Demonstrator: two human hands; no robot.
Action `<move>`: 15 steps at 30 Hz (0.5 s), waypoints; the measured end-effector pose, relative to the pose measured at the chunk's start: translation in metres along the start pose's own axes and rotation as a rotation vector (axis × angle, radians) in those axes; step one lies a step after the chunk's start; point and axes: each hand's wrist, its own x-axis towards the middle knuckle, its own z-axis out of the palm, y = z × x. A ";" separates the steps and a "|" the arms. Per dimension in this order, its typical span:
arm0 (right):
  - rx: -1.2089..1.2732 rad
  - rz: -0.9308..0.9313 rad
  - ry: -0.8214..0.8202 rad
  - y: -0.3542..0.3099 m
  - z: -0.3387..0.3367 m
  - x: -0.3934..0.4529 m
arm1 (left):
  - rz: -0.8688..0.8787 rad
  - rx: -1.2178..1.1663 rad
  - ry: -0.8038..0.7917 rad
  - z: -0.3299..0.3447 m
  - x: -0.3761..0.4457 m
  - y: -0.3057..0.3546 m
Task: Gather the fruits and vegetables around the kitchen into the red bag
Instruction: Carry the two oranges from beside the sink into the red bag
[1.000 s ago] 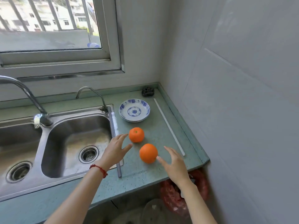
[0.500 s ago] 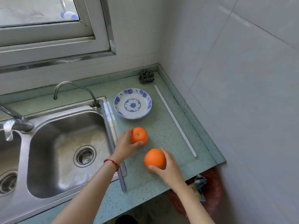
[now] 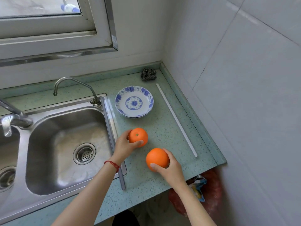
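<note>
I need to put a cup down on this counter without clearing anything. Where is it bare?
Bare counter lies between the blue-and-white plate and the white strip, and along the front edge below both hands. It is crowded where the left hand and right hand each hold an orange.

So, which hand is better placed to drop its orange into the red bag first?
Right hand: its orange sits near the counter edge, directly above the red bag; the left hand is farther away.

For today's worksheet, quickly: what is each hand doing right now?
Left hand: grips the farther orange.
Right hand: grips the nearer orange.
</note>
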 end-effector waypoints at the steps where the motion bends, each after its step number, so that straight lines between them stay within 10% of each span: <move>1: 0.010 -0.006 0.003 0.000 -0.001 -0.001 | -0.008 -0.017 0.016 -0.002 -0.005 -0.002; 15: 0.015 -0.208 -0.175 -0.003 -0.016 -0.025 | -0.208 -0.311 0.426 -0.021 -0.142 -0.036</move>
